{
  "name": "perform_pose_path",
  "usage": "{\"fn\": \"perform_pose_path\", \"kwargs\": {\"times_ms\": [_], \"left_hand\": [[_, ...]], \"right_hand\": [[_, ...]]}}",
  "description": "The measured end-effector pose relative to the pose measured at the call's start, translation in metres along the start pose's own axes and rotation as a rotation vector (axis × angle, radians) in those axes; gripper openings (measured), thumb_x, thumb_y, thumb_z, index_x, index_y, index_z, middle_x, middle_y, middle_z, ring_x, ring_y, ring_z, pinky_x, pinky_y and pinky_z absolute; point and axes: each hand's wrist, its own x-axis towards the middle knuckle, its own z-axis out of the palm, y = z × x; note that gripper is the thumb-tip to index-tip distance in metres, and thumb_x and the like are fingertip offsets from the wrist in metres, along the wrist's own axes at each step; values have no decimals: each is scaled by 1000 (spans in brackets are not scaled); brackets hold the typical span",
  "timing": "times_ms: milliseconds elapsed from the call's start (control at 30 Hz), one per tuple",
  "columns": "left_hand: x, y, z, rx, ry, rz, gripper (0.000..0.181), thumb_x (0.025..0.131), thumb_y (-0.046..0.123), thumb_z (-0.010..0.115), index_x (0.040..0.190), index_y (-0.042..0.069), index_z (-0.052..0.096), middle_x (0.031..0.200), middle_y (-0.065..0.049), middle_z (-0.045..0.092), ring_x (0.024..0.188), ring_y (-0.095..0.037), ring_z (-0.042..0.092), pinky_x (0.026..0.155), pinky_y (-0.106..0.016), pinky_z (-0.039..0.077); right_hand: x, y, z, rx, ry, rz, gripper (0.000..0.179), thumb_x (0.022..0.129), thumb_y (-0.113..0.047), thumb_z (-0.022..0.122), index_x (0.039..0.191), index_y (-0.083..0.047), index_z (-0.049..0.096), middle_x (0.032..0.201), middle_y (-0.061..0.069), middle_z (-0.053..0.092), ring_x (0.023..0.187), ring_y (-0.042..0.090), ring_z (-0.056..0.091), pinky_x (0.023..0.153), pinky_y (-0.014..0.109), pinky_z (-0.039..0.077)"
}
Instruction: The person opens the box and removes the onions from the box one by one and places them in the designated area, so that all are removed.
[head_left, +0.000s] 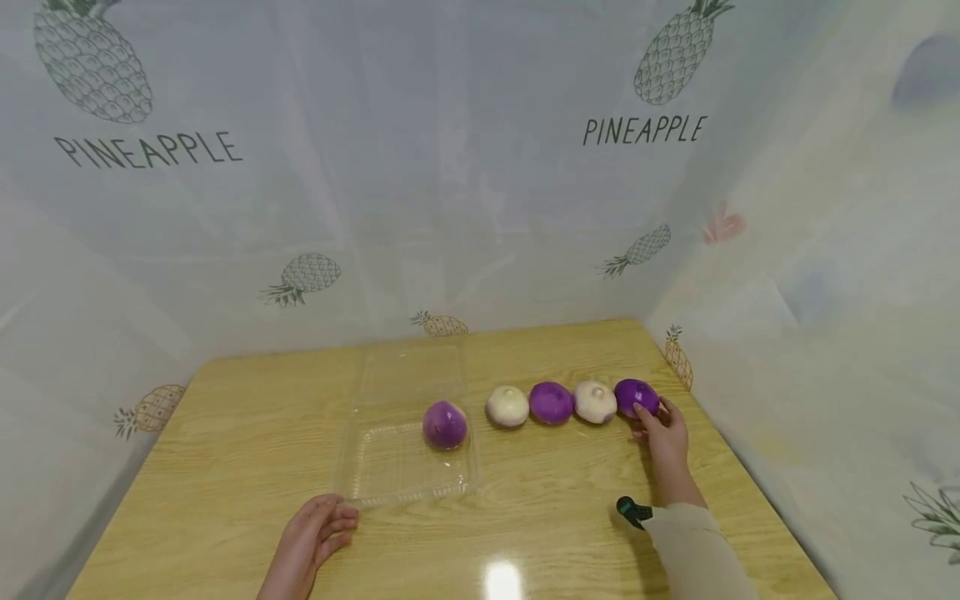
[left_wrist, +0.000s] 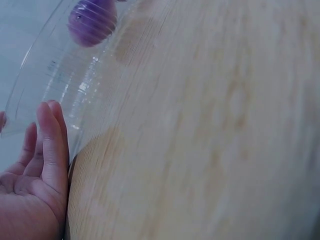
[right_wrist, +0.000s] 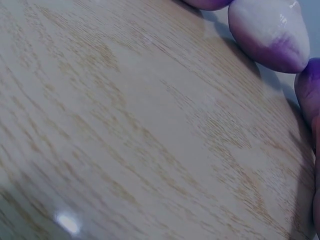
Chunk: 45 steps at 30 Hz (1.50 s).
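Four purple-and-white turnips stand in a row on the table's right half, a white-topped one, a purple one, another white-topped one and a dark purple one. My right hand grips that last turnip at the row's right end, thumb on its near side. Only the edge of this hand shows in the right wrist view. A further purple turnip sits at the right side of a clear plastic clamshell box, whose lid lies open behind. At the box's near left corner rests my left hand, fingers loosely extended.
The wooden table ends at a pineapple-printed curtain behind and on both sides. Below the right hand, a dark strap end sticks out from the pale sleeve.
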Motion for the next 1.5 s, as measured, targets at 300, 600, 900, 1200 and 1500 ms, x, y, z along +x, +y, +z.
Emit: {"fn": "perform_pose_path", "kwargs": {"times_ms": [300,600,900,1200,1500], "left_hand": [[-2,2,1,9,8,-3,36,106,23,40,127,-6,43,102,-12,64,93,-21,62,79,-33,54],[1,0,2,-2,6,17,43,103,31,47,125,-7,46,101,-13,64,93,-23,63,78,-34,55],[0,0,-1,18,-16,12,42,103,32,46,120,-6,51,105,-13,63,98,-26,62,81,-33,54],[-3,2,-6,23,-42,13,48,102,38,48,120,-6,52,108,-13,63,101,-27,61,83,-34,54],[-3,1,-4,13,-52,11,48,101,40,50,118,-5,54,105,-11,64,99,-25,61,82,-33,54]], "right_hand": [[-2,0,-1,22,-2,3,81,94,-23,66,154,-7,16,143,20,34,67,1,60,59,18,53],[-11,1,1,92,19,8,84,93,-18,67,155,-9,11,150,18,25,66,3,63,69,21,55],[-38,2,2,60,66,7,84,93,-13,67,154,-9,10,137,13,28,76,8,63,76,25,55],[-78,5,15,-89,-1,-43,61,95,-15,64,144,5,35,136,24,42,80,-5,54,72,15,51],[-106,-11,44,-129,-129,-76,40,95,-9,63,129,9,51,102,4,64,81,3,61,72,24,54]]}}
